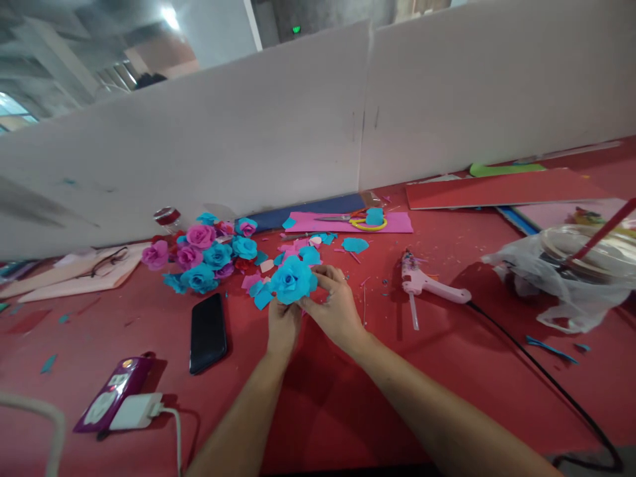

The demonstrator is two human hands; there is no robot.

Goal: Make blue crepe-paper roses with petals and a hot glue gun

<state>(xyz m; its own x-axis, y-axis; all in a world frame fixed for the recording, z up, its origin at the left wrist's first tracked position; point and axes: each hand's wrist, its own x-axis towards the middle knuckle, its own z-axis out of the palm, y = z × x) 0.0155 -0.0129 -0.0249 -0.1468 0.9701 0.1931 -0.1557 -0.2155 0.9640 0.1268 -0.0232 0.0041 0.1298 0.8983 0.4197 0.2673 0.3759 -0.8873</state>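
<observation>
A blue paper flower (292, 281) with layered petals is held up in front of me, facing the camera. From below, my left hand (284, 319) grips its underside, its fingertips hidden behind the petals. My right hand (334, 303) pinches the flower's right edge between thumb and fingers. Behind it, loose blue paper petals (354, 245) and pink scraps lie on the red table (318, 424). To the left stands a bunch of pink, blue and red paper flowers (203, 255). Right of my hands lies a pink glue gun (432, 285) with a clear glue stick in it.
A black phone (208, 333) and a purple power strip (115, 394) with a white charger lie left. Scissors (352, 220) rest on pink paper at the back. A plastic bag (571, 291) around a bowl sits right. A white partition (199, 152) rises behind.
</observation>
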